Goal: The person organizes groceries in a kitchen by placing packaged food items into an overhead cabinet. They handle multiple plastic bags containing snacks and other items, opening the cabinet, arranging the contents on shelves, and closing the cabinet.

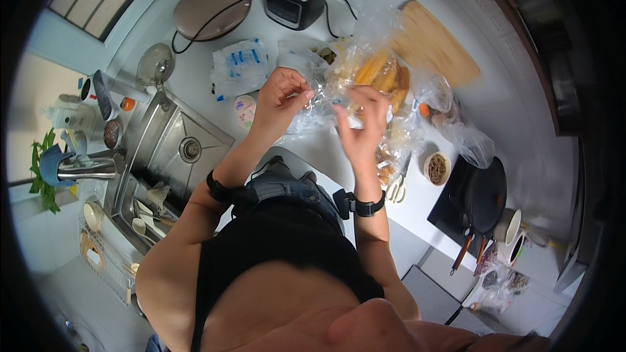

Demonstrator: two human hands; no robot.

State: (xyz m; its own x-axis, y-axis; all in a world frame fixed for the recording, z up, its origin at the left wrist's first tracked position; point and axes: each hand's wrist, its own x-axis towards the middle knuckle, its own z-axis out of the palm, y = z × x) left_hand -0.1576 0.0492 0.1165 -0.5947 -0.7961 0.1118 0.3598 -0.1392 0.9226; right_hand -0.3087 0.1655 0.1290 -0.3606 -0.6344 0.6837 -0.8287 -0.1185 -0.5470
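Note:
My left hand (282,102) pinches the edge of a clear plastic bag (318,100) between thumb and fingertips, over the white counter. Just right of it, my right hand (363,120) is raised with thumb and fingers apart, slightly blurred; nothing shows in its grasp. Behind the right hand lie clear bags with long yellow food pieces (372,67), whose exact kind I cannot tell. Another printed plastic package (239,66) lies beyond my left hand. White-handled kitchen scissors (396,189) rest near the counter's front edge, beside a bag of brownish food (385,168).
A steel sink (190,132) is on the left. A black blender base (297,2) and a wooden cutting board (435,44) stand or lie at the back. To the right are a small bowl of dark pieces (436,168) and a black pan (485,195) on the cooktop.

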